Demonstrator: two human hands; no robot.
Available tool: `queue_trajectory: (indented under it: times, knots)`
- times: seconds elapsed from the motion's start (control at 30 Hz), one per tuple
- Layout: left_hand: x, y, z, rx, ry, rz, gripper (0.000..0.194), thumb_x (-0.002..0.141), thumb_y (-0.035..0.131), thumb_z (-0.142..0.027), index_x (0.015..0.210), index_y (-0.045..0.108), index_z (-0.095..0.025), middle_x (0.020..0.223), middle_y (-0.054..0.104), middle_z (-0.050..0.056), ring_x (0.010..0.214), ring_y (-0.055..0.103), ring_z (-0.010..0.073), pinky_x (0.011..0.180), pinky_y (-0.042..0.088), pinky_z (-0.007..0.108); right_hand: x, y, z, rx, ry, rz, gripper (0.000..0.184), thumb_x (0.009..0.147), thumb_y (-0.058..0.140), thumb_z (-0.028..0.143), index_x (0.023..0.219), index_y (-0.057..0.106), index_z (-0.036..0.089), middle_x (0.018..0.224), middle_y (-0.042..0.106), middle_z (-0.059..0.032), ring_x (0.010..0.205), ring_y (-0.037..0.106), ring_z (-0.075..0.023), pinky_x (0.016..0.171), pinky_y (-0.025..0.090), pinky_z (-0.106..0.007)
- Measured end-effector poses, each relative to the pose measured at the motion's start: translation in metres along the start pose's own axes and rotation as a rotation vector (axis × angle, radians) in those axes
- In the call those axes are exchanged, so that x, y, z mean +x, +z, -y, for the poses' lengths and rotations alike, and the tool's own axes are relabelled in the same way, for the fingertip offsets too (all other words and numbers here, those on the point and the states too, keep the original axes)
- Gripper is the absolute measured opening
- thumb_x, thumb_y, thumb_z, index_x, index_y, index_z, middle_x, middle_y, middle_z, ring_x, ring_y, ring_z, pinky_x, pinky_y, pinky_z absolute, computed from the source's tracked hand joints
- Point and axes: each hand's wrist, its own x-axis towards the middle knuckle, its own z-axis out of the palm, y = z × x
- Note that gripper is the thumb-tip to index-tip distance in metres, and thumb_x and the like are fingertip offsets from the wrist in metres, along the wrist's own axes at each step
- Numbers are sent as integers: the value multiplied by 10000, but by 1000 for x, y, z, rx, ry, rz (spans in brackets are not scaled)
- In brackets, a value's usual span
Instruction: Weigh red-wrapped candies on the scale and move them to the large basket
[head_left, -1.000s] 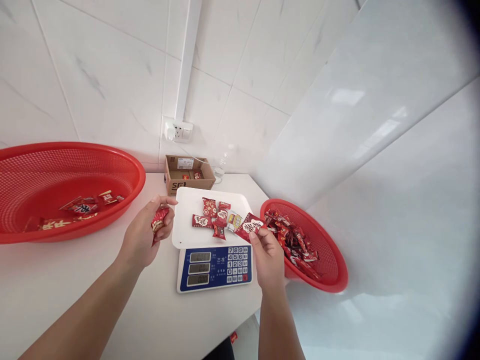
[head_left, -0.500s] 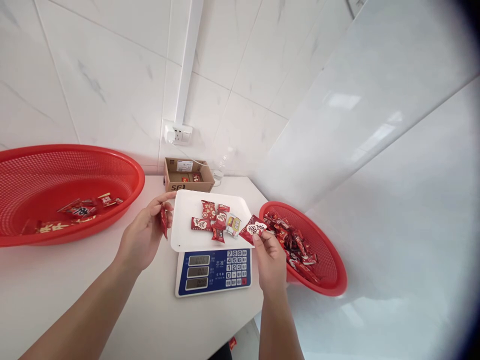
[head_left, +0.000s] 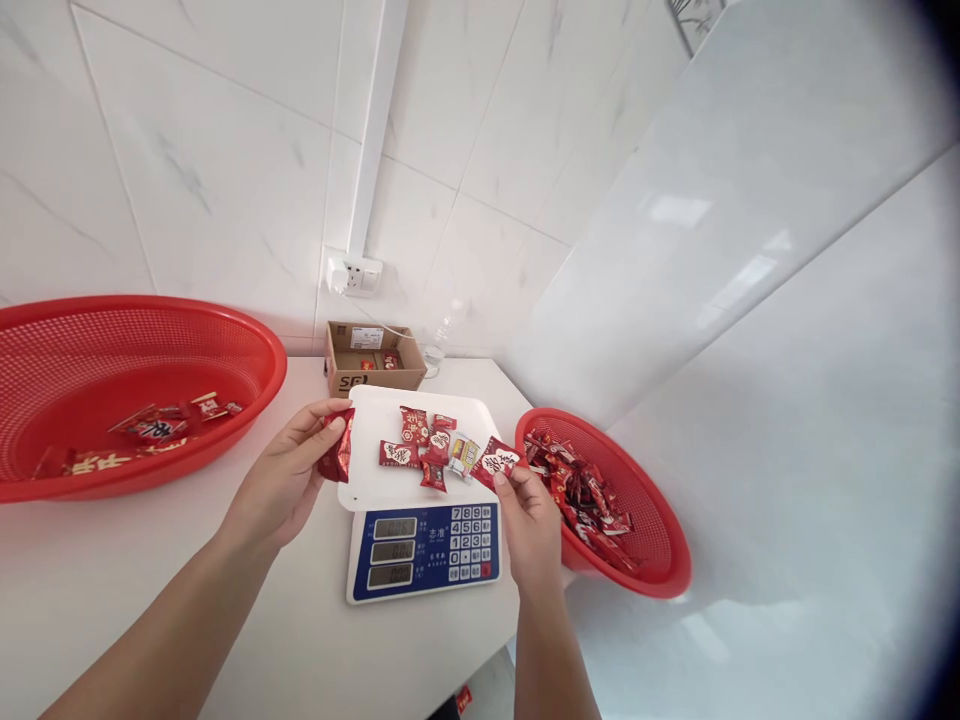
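Note:
A red snack packet [head_left: 339,447] is pinched between the thumb and fingers of my left hand [head_left: 289,480], at the left edge of the white weighing tray [head_left: 367,480]. My right hand [head_left: 531,520] grips a red packet with white lettering [head_left: 496,461] over the tray's right edge. Between the hands, several small red packets [head_left: 439,443] lie on the tray, with a yellow-and-white packet [head_left: 464,456] beside them. Below the tray shows the blue panel of a digital scale [head_left: 427,550] with number keys and three displays, too dim to read surely.
A large red basket [head_left: 255,350] with some packets stands at left. Another red basket [head_left: 667,510], holding many red packets, is at right by the table's edge. Behind the scale are a cardboard box [head_left: 375,378] and a clear plastic bottle [head_left: 439,345] against the tiled wall.
The packet in my left hand has turned to show more of its face, and the thumb now lies over it. My right hand has shifted slightly left with its packet, nearer the yellow-and-white one.

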Motion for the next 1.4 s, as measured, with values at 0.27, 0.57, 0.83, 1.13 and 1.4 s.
queue_trajectory:
  times: [0.27, 0.57, 0.83, 1.13, 1.4]
  knots:
    - [-2, 1, -1, 36, -58, 17, 393, 617, 801, -408, 939, 661, -232, 771, 648, -15, 623, 556, 83, 506, 454, 144, 4, 24, -13, -366, -176, 26, 199, 803, 564, 397, 795, 609, 204, 836, 672, -45, 811, 598, -209, 754, 445, -332]
    - [-2, -2, -2, 77, -80, 50, 342, 650, 770, -429, 909, 645, -244, 697, 631, -34, 579, 539, 70, 504, 433, 138, 11, 40, -20, -385, -404, 115, 154, 829, 495, 207, 850, 647, 220, 894, 640, -52, 885, 587, -197, 818, 453, -340]
    - [-3, -3, -4, 89, -77, 73, 313, 678, 750, -431, 909, 636, -252, 676, 621, -39, 572, 537, 73, 502, 427, 139, 6, 38, -28, -373, -391, 174, 202, 820, 484, 198, 838, 683, 229, 952, 653, -65, 945, 582, -209, 869, 454, -378]
    - [-3, -1, -2, 84, -91, 80, 341, 659, 762, -450, 900, 642, -241, 658, 597, -33, 565, 523, 87, 486, 435, 162, 6, 23, -16, -258, -183, -7, 289, 839, 519, 407, 1011, 626, 201, 1011, 685, -86, 929, 618, -227, 808, 469, -360]
    - [-2, 0, 5, 145, -142, 95, 459, 716, 686, -350, 1157, 626, -236, 1027, 673, 49, 897, 611, 187, 766, 498, 295, 7, 17, -12, 121, 61, 41, 382, 756, 636, 462, 1035, 558, 212, 894, 659, -42, 741, 584, -172, 642, 453, -295]
